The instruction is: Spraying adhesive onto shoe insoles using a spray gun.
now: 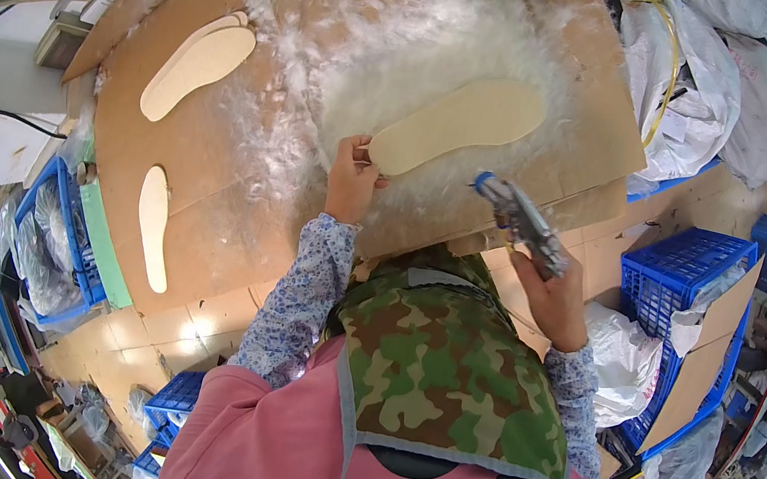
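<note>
A cream shoe insole [464, 123] lies on the cardboard-covered table [552, 202], amid a patch of white fibrous residue [356, 98]. My left hand [353, 181] pinches the near left end of this insole between thumb and fingers. In my right hand [554, 294] is a metal spray gun [528, 225] with a blue tip, its grip wrapped by my fingers. The gun's tip points toward the insole and stays apart from it. Further left on the cardboard lie a small stack of insoles [198, 72] and a narrow single insole [154, 230].
Blue crates [679, 289] stand at the right, one with cardboard against it, near white plastic bags [616, 365]. More filled bags [683, 87] sit at the far right. At the left is a blue crate [59, 236] of clear bags. A black cable [4, 113] hangs beyond.
</note>
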`<state>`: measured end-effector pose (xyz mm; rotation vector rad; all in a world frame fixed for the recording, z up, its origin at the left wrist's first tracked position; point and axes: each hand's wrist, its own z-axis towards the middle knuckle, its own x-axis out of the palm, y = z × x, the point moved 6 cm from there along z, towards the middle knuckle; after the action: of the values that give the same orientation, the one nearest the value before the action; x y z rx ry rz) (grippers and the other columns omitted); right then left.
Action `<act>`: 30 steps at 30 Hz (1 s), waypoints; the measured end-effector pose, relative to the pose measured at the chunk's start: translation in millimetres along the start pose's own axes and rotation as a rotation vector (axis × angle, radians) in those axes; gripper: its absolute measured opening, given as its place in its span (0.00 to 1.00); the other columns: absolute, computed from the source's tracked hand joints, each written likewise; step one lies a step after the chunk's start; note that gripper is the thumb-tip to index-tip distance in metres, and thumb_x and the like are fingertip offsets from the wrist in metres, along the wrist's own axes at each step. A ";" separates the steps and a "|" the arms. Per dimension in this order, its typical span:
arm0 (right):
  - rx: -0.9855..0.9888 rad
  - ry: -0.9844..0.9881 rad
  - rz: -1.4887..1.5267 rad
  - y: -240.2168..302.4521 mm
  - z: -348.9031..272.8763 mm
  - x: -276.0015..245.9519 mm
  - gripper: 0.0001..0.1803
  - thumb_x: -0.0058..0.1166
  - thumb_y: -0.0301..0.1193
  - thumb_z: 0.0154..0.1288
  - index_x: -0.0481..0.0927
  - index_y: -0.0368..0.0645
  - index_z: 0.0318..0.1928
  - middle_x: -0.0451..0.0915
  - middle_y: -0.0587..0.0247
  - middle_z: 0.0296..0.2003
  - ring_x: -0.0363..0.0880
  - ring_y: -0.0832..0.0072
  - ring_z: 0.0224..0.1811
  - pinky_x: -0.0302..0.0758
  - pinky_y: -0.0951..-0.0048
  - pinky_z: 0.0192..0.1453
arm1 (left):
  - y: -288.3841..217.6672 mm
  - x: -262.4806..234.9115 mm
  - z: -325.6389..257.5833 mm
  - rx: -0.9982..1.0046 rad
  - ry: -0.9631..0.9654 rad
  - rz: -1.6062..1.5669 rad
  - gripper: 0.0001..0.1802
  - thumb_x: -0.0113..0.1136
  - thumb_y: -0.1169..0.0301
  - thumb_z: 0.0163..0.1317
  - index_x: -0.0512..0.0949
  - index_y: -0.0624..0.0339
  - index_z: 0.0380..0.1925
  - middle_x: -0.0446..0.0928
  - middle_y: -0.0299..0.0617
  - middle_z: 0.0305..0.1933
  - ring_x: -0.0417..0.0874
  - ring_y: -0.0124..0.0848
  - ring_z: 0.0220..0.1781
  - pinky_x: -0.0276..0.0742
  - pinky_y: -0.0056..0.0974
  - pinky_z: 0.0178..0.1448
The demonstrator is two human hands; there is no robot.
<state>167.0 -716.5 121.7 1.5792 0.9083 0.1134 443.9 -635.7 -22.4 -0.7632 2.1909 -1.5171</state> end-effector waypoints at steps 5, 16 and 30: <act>-0.216 0.103 -0.067 26.0 13.2 34.7 0.14 0.57 0.25 0.63 0.75 0.33 0.48 0.78 0.61 0.28 0.71 0.77 0.29 0.70 0.77 0.34 | 6.9 -8.4 -5.1 -0.028 0.011 0.001 0.20 0.48 0.84 0.59 0.66 0.67 0.53 0.74 0.45 0.42 0.81 0.31 0.41 0.82 0.31 0.37; -0.064 0.104 -0.118 21.4 27.3 28.5 0.14 0.56 0.27 0.63 0.72 0.36 0.47 0.78 0.44 0.30 0.77 0.50 0.32 0.72 0.62 0.36 | 9.3 -5.0 -3.5 -0.040 0.036 -0.099 0.20 0.47 0.85 0.59 0.66 0.67 0.53 0.73 0.44 0.42 0.81 0.30 0.38 0.81 0.31 0.37; -0.077 -0.078 -0.185 12.4 44.2 -6.4 0.14 0.54 0.27 0.64 0.72 0.34 0.47 0.76 0.44 0.26 0.76 0.54 0.27 0.70 0.62 0.32 | -3.2 -7.2 -7.8 -0.029 0.055 0.028 0.25 0.46 0.83 0.59 0.65 0.58 0.59 0.69 0.43 0.40 0.79 0.27 0.32 0.78 0.29 0.29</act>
<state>192.8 -754.9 124.2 1.4125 0.9722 -0.0437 445.8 -626.5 -16.7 -0.7048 2.2583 -1.5129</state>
